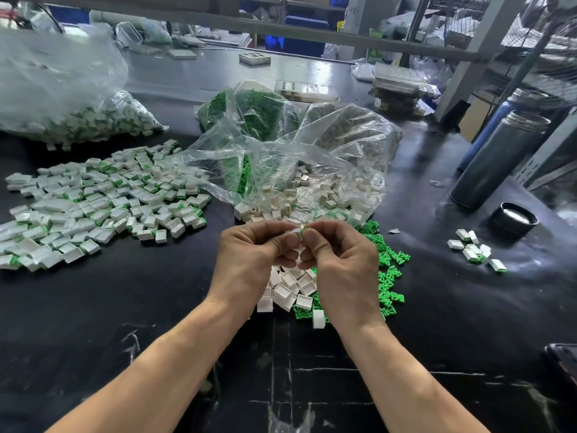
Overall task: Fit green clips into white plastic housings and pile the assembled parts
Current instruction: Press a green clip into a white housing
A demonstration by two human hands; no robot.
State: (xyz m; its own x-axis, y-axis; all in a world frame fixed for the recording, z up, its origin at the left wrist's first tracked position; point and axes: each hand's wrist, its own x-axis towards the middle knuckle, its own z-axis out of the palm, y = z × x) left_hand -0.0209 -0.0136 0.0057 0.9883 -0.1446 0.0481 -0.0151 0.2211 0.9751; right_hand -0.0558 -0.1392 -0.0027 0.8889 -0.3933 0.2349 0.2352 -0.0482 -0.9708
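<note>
With a big pile of finished parts [103, 201] at nine o'clock and loose housings [290, 287] and clips [388, 273] remaining, the left hand [249, 260] pinches a housing [295, 230] while the right hand [340, 264] presses in a clip [304, 228].

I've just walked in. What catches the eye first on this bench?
Two bare hands, left hand and right hand, meet at the centre, pinching a small white plastic housing. To the left sprawls a wide heap of assembled white-and-green parts; bright green plastic clips scatter beside the right hand.
</note>
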